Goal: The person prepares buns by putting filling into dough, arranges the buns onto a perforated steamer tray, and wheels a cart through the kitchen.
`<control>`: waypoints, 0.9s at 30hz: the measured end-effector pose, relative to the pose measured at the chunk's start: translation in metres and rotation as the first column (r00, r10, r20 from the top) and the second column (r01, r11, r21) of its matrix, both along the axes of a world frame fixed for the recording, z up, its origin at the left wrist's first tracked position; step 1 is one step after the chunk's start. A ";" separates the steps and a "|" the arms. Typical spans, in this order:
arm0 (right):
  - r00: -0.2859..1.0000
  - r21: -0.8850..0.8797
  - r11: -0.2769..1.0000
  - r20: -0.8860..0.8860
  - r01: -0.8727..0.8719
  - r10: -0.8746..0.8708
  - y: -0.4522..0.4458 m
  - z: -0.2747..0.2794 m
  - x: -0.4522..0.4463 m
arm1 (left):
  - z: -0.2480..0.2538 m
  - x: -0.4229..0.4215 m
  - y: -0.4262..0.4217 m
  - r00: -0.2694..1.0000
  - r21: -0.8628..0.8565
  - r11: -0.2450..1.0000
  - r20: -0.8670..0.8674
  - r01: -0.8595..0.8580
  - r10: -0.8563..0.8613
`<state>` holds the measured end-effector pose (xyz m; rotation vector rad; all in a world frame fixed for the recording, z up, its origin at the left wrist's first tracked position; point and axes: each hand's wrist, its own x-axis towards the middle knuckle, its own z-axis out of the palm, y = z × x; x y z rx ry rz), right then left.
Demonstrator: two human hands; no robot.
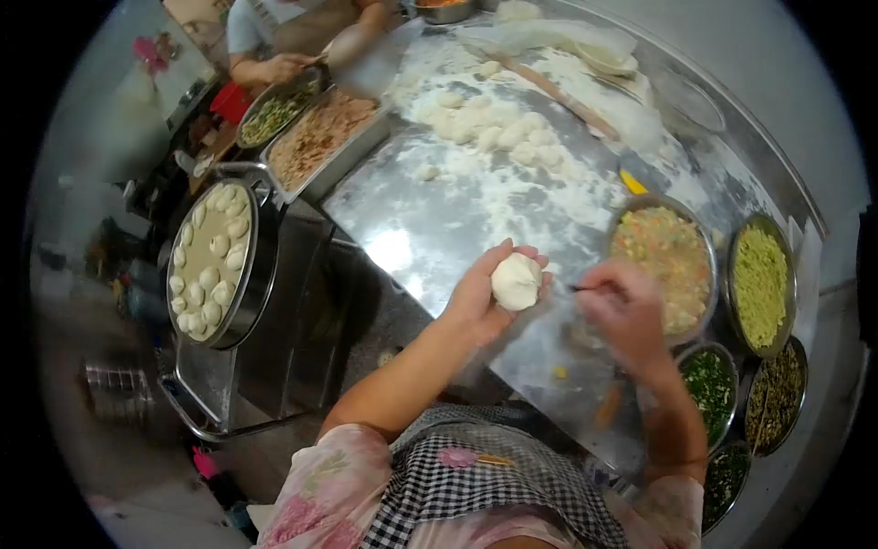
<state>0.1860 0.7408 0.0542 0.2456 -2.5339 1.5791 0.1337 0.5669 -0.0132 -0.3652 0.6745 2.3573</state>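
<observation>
A round white stuffed bun (517, 283), its dough gathered at the top, rests in the palm of my left hand (471, 297), with the fingers curled behind it. Just to the right, my right hand (626, 311) is closed and slightly blurred. A small dark tip (576, 288) sticks out of its fingers towards the bun; the rest of that thin thing is hidden. Beside the right hand stands a wide bowl of pale chopped filling (666, 261). Under both hands lies the metal table (540, 352).
Small dough pieces (498, 128) and a rolling pin (558, 96) lie on flour. More filling bowls, including green vegetables (709, 389) and yellow shreds (761, 284), line the right. A round steamer (224, 261) holds several buns. Another person (293, 46) works by a meat tray (325, 137).
</observation>
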 end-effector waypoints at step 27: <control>0.452 0.206 0.421 0.142 -0.883 0.880 -0.689 -0.020 -0.147 | -0.017 -0.003 -0.620 0.647 0.284 0.673 -0.193 -0.683 0.737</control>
